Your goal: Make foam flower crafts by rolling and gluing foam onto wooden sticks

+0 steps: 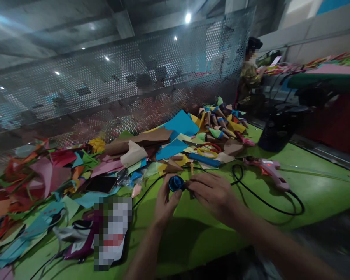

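Note:
Between my two hands, just above the green table [175,241], is a dark blue rolled paper rosette [175,183]. My left hand [167,200] is closed around its left side, with the thumb along the bottom. At its right edge, the fingertips of my right hand [211,190] are pinched together; whether they grip the rosette itself or a small piece at its edge is too blurred to tell. To the right lies a pink glue gun [270,171] with a lit red light and a black cord [280,212].
Coloured paper scraps [52,171] are heaped at the left. Paper cones [217,120] pile up at the back before a perforated metal screen [128,81]. A phone [101,184] lies left of my hands, a black bucket [280,128] stands right, and a person [251,77] sits beyond.

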Tool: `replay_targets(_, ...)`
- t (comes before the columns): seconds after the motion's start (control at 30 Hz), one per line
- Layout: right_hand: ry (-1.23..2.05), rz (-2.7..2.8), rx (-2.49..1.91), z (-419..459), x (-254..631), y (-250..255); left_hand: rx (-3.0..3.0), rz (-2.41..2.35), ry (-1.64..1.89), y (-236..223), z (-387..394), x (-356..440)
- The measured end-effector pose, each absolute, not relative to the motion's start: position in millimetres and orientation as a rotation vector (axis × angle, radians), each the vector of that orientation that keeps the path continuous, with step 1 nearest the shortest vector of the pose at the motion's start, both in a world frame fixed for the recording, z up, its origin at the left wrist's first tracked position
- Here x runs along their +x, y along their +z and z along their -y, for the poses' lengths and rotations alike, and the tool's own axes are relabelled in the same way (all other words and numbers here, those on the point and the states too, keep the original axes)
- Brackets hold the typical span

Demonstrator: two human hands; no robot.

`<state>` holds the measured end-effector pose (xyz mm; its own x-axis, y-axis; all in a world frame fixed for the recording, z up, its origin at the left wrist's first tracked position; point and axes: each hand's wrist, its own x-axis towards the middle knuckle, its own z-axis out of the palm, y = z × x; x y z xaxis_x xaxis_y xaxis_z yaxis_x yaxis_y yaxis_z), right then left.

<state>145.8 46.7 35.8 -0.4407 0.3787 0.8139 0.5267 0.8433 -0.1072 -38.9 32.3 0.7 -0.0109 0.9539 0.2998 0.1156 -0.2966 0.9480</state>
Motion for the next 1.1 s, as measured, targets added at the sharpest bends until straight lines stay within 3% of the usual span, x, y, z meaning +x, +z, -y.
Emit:
replay_targets(0.37, -0.321, 2.394, -0.521, -57, 154, 59, 1.425, -1.168, 1.265, 7, -33, -39)
replay_targets(1.1, -0.207, 2.556, -0.549, -59, 155, 67, 1.42, -1.053, 1.16, 5, -36, -40)
